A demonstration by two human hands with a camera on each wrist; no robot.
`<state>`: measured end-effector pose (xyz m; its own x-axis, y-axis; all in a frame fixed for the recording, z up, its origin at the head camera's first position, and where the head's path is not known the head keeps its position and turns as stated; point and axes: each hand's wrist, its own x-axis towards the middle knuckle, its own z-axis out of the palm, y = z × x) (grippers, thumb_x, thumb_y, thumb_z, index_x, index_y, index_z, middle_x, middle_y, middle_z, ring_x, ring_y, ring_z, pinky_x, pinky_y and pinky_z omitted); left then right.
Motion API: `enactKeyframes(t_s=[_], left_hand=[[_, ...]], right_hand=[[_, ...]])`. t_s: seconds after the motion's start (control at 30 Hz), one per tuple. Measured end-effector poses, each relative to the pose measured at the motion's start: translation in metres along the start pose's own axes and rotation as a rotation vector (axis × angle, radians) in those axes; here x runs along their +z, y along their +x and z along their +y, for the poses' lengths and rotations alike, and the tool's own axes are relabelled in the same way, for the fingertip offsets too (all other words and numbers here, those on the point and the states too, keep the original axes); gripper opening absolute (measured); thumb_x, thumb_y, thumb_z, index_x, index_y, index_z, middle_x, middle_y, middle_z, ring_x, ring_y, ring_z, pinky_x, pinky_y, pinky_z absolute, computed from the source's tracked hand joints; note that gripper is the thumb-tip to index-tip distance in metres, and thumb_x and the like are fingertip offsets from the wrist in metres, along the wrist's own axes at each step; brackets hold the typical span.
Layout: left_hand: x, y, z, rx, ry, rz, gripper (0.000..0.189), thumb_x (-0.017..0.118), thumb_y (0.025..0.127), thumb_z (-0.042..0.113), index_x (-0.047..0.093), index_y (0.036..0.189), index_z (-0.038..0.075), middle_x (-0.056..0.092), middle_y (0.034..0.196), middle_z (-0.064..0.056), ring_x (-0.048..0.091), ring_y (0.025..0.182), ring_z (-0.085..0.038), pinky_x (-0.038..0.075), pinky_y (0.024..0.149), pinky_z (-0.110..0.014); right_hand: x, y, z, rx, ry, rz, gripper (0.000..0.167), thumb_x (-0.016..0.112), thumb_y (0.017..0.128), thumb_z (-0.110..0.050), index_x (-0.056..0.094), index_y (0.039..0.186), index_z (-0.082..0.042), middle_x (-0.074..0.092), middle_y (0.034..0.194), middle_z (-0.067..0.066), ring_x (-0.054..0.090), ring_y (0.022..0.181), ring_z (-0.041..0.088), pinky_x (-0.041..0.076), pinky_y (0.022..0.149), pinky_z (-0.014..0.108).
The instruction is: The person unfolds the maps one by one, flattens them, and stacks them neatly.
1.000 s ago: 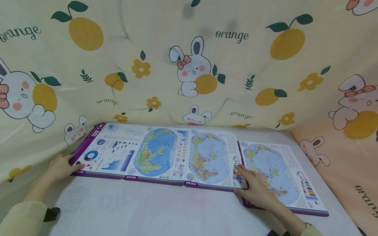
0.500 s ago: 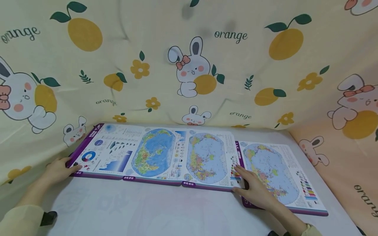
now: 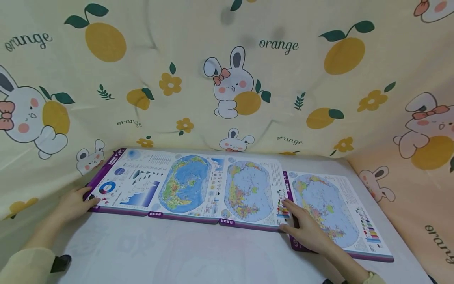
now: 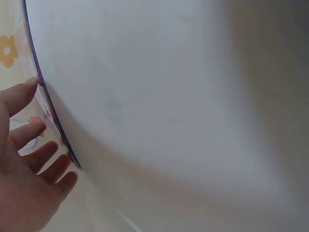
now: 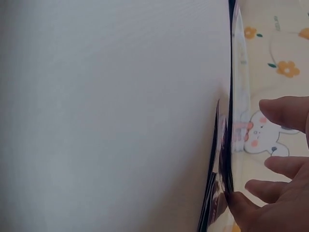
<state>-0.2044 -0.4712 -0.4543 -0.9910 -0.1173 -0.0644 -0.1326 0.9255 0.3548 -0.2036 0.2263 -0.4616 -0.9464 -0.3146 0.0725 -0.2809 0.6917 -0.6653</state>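
Note:
Three purple-edged map panels lie side by side in the head view: a chart panel point(image 3: 136, 177), a terrain world map point(image 3: 188, 183) and a political world map point(image 3: 250, 189). Another political map panel point(image 3: 326, 207) sits at the right, its purple left strip beside the third panel. My left hand point(image 3: 72, 203) is at the row's front left corner, thumb on top and fingers along the left edge. My right hand point(image 3: 308, 227) rests spread at the row's front right corner, thumb by the front edge. Both wrist views show relaxed, spread fingers by thin panel edges; the panel undersides are hidden.
The panels lie on a white table point(image 3: 177, 252). A cream cloth point(image 3: 198, 94) printed with rabbits and oranges hangs behind them and along both sides. Dark straps point(image 3: 61, 263) sit at the wrists.
The three-panel row has slid slightly left with my hands on it, baring more of the right panel's purple strip. The right panel stays put. Over the last half second little differs.

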Motion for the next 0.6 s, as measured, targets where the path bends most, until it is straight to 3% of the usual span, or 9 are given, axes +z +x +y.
enactKeyframes(t_s=[0.13,0.23,0.37,0.5,0.6], left_hand=[[0.006,0.004,0.020,0.053,-0.036,0.050,0.076,0.062,0.102,0.030,0.034,0.144,-0.025,0.024,0.145,-0.052,0.025,0.131,-0.071,0.026,0.105,-0.083],[0.010,0.005,0.047,0.072,-0.087,0.068,0.074,0.062,0.103,0.028,0.032,0.148,-0.022,0.022,0.152,-0.048,0.023,0.136,-0.069,0.025,0.107,-0.082],[0.017,0.002,0.087,0.128,-0.136,0.104,0.070,0.062,0.103,0.025,0.032,0.152,-0.016,0.024,0.156,-0.043,0.025,0.140,-0.066,0.027,0.109,-0.079],[0.025,-0.001,0.133,0.223,-0.171,0.167,0.064,0.063,0.103,0.020,0.038,0.153,-0.010,0.031,0.157,-0.038,0.030,0.142,-0.061,0.029,0.112,-0.076],[0.033,-0.005,0.170,0.304,-0.206,0.217,0.061,0.065,0.102,0.016,0.041,0.154,-0.006,0.036,0.158,-0.033,0.034,0.144,-0.056,0.032,0.113,-0.073]], right_hand=[[-0.002,-0.001,0.001,-0.028,0.039,0.033,0.074,0.075,0.094,-0.018,0.040,0.157,0.002,0.033,0.164,0.026,0.028,0.148,0.055,0.026,0.116,0.072],[-0.006,-0.004,0.000,-0.049,0.052,0.071,0.072,0.073,0.096,-0.017,0.039,0.158,-0.001,0.033,0.163,0.028,0.034,0.144,0.057,0.033,0.111,0.073],[-0.013,-0.007,-0.003,-0.071,0.087,0.123,0.070,0.071,0.099,-0.017,0.038,0.160,-0.006,0.034,0.164,0.026,0.040,0.142,0.054,0.040,0.110,0.065],[-0.019,-0.010,-0.004,-0.089,0.130,0.198,0.069,0.069,0.101,-0.016,0.037,0.162,-0.015,0.037,0.164,0.019,0.046,0.141,0.047,0.046,0.112,0.039],[-0.024,-0.014,-0.003,-0.115,0.154,0.269,0.068,0.069,0.101,-0.013,0.038,0.162,-0.019,0.042,0.162,0.017,0.052,0.136,0.041,0.045,0.106,0.016]])
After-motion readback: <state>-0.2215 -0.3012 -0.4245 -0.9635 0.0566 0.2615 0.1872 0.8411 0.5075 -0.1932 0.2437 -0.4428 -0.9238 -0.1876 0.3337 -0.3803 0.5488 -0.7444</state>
